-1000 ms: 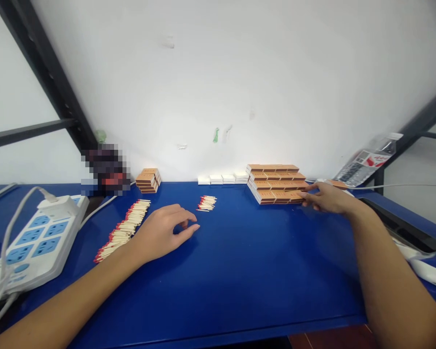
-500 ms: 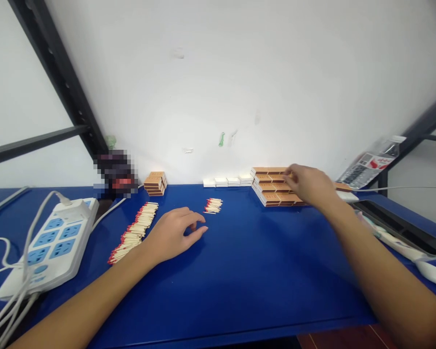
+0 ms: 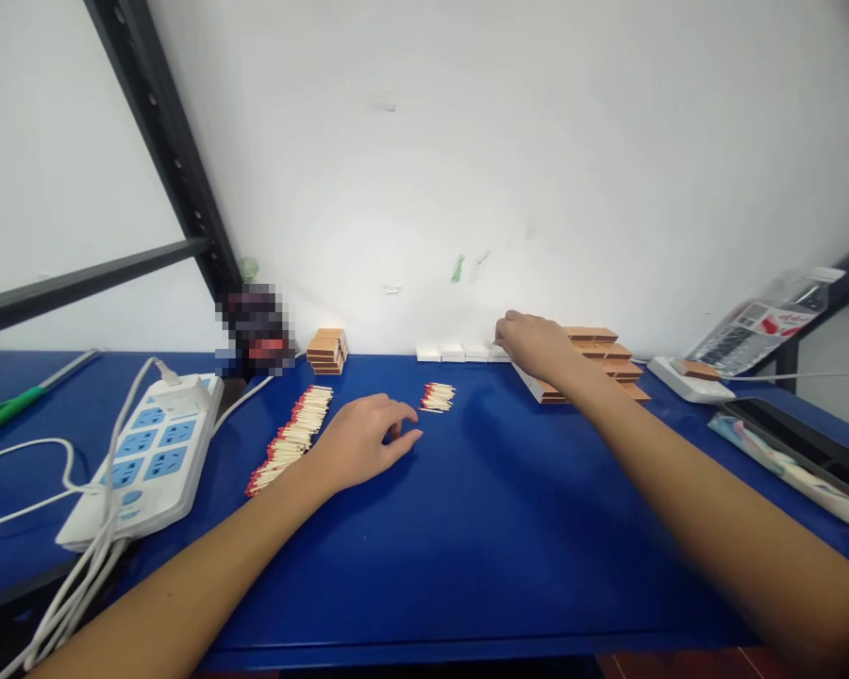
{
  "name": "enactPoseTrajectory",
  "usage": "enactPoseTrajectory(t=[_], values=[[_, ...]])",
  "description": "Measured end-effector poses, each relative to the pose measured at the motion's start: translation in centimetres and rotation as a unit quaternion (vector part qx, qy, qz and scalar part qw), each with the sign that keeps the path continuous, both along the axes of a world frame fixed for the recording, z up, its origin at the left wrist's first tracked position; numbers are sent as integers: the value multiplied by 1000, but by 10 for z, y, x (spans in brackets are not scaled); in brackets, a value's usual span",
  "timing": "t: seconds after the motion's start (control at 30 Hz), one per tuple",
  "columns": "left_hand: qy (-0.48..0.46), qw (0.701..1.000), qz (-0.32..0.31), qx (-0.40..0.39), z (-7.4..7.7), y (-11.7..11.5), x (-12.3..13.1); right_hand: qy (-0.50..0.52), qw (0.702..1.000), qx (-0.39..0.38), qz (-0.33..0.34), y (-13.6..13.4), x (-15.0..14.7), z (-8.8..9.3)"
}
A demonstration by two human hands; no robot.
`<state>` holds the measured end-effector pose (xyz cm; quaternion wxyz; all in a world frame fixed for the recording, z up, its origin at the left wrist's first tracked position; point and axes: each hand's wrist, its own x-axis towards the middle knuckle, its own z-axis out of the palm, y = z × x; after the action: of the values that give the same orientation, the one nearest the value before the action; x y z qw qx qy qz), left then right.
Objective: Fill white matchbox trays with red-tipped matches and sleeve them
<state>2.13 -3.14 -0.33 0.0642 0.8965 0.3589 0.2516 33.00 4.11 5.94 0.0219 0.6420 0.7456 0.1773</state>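
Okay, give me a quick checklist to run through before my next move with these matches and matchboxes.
1. Left hand free: ok, thumb and fingertips apart, nothing visible between them.
2. Right hand free: cannot tell; its fingers curl by the white boxes, and the grip is hidden.
3. Stepped matchbox stack in full view: not ok, the right hand and forearm cover part of it.
4. Small match pile facing one way: ok, red heads leftward.
5. Small matchbox stack standing: ok.
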Motion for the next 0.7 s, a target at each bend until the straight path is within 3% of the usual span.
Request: enactPoseTrajectory(t=[0.13, 0.23, 0.3, 0.4, 0.47, 0.6, 0.7], values=[[-31, 999, 29, 23, 7, -2, -3, 77, 987, -54, 128, -50, -31, -3], [-4, 1000, 24, 15, 12, -6, -3, 165, 936, -129, 281, -84, -57, -20], [18, 1000, 13, 1, 12, -8, -1, 233, 900, -153, 335, -96, -67, -33], [47, 999, 9, -23, 8, -10, 2, 325, 868, -156, 343, -94, -70, -50], [60, 998, 12, -30, 5, -9, 2, 367, 862, -126, 326, -84, -64, -58], [62, 997, 15, -44, 4, -8, 2, 393, 886, -32, 245, -58, -45, -69], [58, 997, 5, -53, 6, -8, 2, 372, 905, -16, 207, -46, -34, -77]])
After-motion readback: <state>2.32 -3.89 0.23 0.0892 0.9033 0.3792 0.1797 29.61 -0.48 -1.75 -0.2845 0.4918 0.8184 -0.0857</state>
